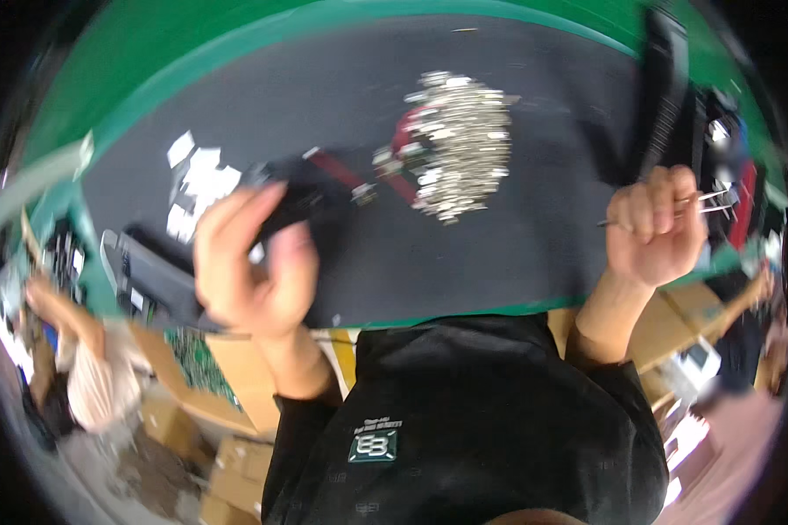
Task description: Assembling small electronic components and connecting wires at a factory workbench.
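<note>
Along the mat's (464, 271) left side, white pieces (205, 177) lie beyond the left hand (252, 262), blurred, its thumb and fingers wide apart. Near the middle lies a red strip (334, 170), then a silvery pile (468, 144). Farther right, the right hand (654, 229) curls round a thin metal tool (716, 209), a long black object (665, 87) beyond.

Black top (508, 411), short black sleeves (623, 394), green rectangular badge (373, 445), pale markings

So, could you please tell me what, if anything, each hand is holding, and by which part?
The right hand grips a thin silver two-pronged metal tool, apparently around its middle. The blurred left hand seems to hold nothing.
</note>
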`<action>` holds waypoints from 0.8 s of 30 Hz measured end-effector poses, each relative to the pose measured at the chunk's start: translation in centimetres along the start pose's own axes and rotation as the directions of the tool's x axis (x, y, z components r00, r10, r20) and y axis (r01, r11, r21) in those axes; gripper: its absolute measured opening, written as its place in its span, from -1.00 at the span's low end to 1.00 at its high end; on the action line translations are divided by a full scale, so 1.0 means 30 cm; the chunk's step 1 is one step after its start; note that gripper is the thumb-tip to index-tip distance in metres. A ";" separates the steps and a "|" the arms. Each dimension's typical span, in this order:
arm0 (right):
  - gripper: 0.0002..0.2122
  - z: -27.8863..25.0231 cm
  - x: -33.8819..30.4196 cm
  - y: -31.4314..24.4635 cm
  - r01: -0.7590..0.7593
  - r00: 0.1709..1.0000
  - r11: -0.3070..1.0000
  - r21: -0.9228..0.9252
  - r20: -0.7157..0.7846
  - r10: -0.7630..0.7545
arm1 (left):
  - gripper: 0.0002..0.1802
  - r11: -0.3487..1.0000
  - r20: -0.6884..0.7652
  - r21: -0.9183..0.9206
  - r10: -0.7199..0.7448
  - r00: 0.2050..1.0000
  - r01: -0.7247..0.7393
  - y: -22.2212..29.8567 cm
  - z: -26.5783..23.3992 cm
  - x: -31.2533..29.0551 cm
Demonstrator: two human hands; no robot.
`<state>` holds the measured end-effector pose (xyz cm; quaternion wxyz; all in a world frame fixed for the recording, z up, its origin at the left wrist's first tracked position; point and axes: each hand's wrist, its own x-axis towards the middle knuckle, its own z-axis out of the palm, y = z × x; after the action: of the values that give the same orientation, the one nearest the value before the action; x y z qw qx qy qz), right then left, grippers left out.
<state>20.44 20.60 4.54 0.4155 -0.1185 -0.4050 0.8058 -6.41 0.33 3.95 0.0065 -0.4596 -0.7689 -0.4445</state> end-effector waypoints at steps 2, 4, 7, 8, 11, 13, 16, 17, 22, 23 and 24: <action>-0.73 0.035 -0.004 0.095 -0.139 0.989 0.990 -0.036 -0.065 0.136 | -0.48 0.988 0.150 0.065 0.130 0.980 -0.141 -0.016 -0.002 0.024; -0.80 0.106 0.021 0.146 -0.224 0.972 0.969 -0.109 -0.102 0.213 | -0.33 0.956 0.341 0.230 0.095 0.935 -0.180 -0.010 -0.033 0.034; -0.88 0.189 0.092 0.183 -0.296 0.944 0.809 -0.509 -0.027 0.329 | -0.40 0.941 0.391 0.319 -0.019 0.920 -0.116 -0.045 -0.057 0.011; -0.88 0.213 0.109 0.199 -0.262 0.938 0.773 -0.578 0.037 0.345 | -0.43 0.926 0.418 0.352 -0.023 0.908 -0.139 -0.065 -0.061 -0.003; -0.85 0.298 0.140 0.238 -0.157 0.900 0.512 -0.845 0.091 0.426 | -0.56 0.939 0.338 0.308 0.041 0.940 -0.151 -0.105 -0.049 -0.032; -0.85 0.358 0.142 0.267 -0.173 0.887 0.422 -0.890 0.045 0.460 | -0.63 0.949 0.256 0.259 0.114 0.960 -0.182 -0.113 -0.029 -0.037; -0.86 0.405 0.138 0.309 -0.178 0.885 0.327 -0.928 -0.006 0.466 | -0.64 0.970 0.265 0.168 0.125 0.956 -0.174 -0.118 -0.031 -0.038; -0.85 0.420 0.144 0.315 -0.214 0.871 0.332 -0.919 -0.026 0.490 | -0.62 0.978 0.243 0.123 0.133 0.961 -0.166 -0.110 -0.036 -0.033; -0.77 0.461 0.160 0.370 -0.209 0.843 0.363 -0.908 0.020 0.537 | -0.58 0.977 0.109 -0.075 0.209 0.972 -0.201 -0.131 -0.035 -0.052; -0.75 0.459 0.152 0.384 -0.278 0.819 0.421 -0.864 0.016 0.574 | -0.58 0.978 0.101 -0.076 0.201 0.974 -0.194 -0.133 -0.034 -0.058; -0.72 0.465 0.152 0.395 -0.347 0.792 0.472 -0.811 0.017 0.611 | -0.58 0.980 0.093 -0.076 0.192 0.977 -0.185 -0.136 -0.032 -0.062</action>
<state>3.43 12.48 5.30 0.0089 -0.2689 -0.7176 0.6424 -8.62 -2.39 0.98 -0.0052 -0.5520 -0.7059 -0.4439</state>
